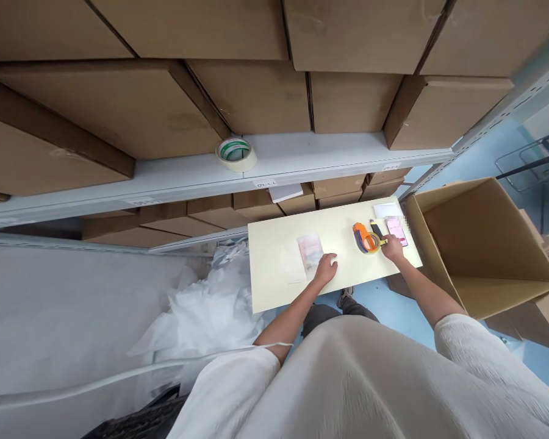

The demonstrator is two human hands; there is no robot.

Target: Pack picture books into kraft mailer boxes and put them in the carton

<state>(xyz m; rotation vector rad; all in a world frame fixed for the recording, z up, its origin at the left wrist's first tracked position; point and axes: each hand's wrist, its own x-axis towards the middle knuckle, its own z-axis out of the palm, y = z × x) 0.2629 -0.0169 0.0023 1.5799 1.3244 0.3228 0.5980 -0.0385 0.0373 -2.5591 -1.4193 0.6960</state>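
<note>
My left hand (327, 268) rests on the pale tabletop (274, 262), fingers loosely curled and apart, with nothing visible in it. Just left of it lies a flat, clear plastic packet (311, 251) with pinkish print. My right hand (393, 247) is closed at the near end of a black and yellow utility knife (376, 228); the fingertips are partly hidden. Left of the knife sits an orange tape dispenser (360, 230) with a tape roll. A phone with a pink screen (396, 229) lies just beyond my right hand, beside a white item (386, 211).
Shelves with cardboard boxes (256, 91) rise in front. A tape roll (236, 153) sits on the shelf edge (311, 149). An open carton (480, 238) stands right of the table. White plastic wrapping (201, 311) is heaped at the left, near a white cable (132, 370).
</note>
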